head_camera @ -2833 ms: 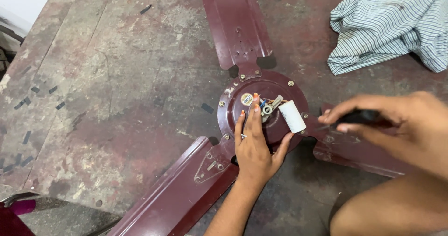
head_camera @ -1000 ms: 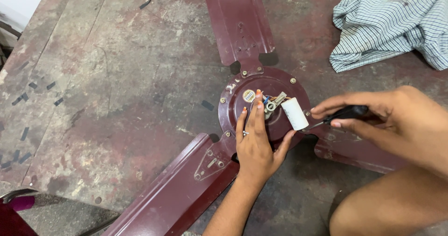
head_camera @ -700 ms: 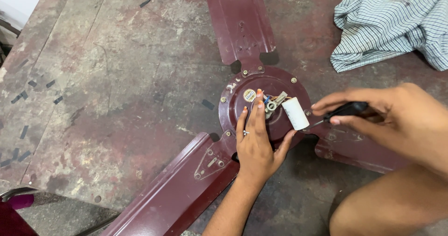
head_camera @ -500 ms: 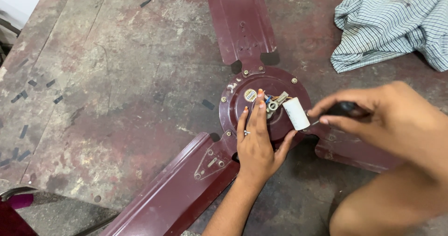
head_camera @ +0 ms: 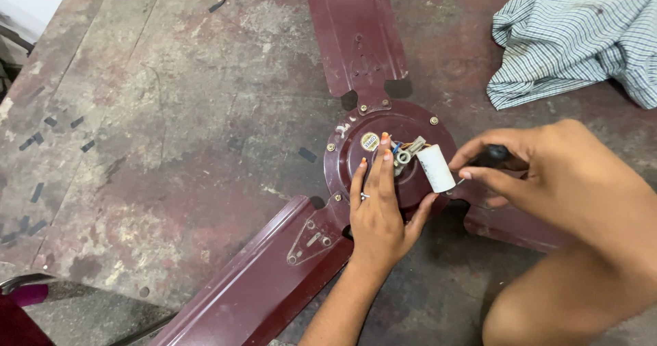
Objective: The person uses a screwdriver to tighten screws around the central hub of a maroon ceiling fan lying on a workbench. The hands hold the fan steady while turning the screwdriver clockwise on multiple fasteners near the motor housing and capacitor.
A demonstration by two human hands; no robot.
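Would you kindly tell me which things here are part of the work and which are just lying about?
In use:
maroon ceiling fan
white cylinder
dark-handled tool
left hand
right hand

Lying about:
striped cloth
dark scraps

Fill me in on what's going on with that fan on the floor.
A person is working on a maroon ceiling fan lying on a worn floor. The left hand rests flat on the round motor hub, fingers by the wiring. The right hand grips a dark-handled tool, its tip at the hub's edge beside a white cylindrical capacitor. A striped cloth lies crumpled nearby.
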